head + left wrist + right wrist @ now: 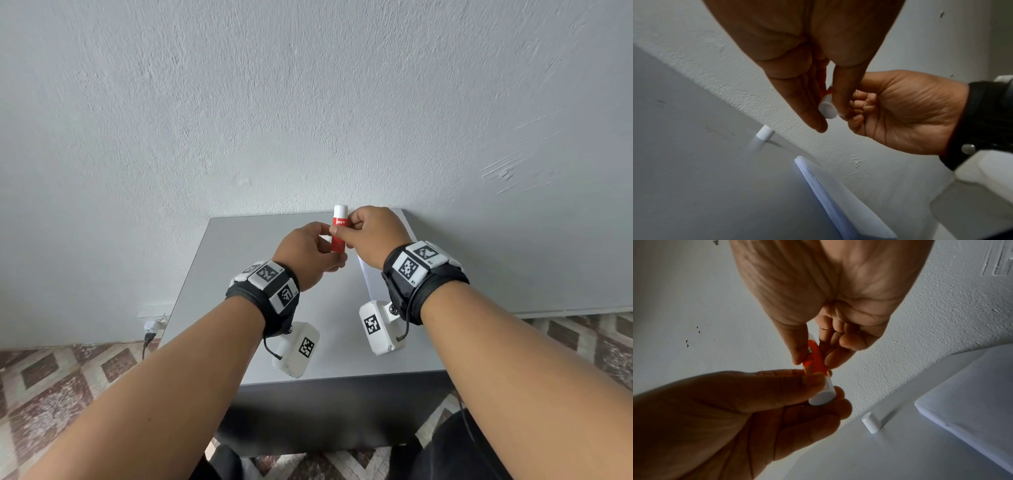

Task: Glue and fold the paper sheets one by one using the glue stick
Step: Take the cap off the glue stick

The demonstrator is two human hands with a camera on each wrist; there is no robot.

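Note:
A red glue stick [338, 236] with a white top is held upright above the grey table [236, 274]. My left hand [325, 251] pinches its lower end; in the right wrist view the thumb and fingers wrap the white base [822, 396]. My right hand [346, 230] pinches the red barrel [813, 360] higher up between thumb and fingers. The stick's white cap [871, 422] stands alone on the table by the wall, also seen in the left wrist view as the cap [765, 133]. A stack of white paper sheets [972, 394] lies on the table to the right, mostly hidden behind my right wrist in the head view.
The table stands against a textured white wall [308, 120]. A plug and cable [149, 330] sit at the wall base to the left, above a patterned tiled floor [51, 377]. The paper stack [835, 194] reaches toward the table's right edge.

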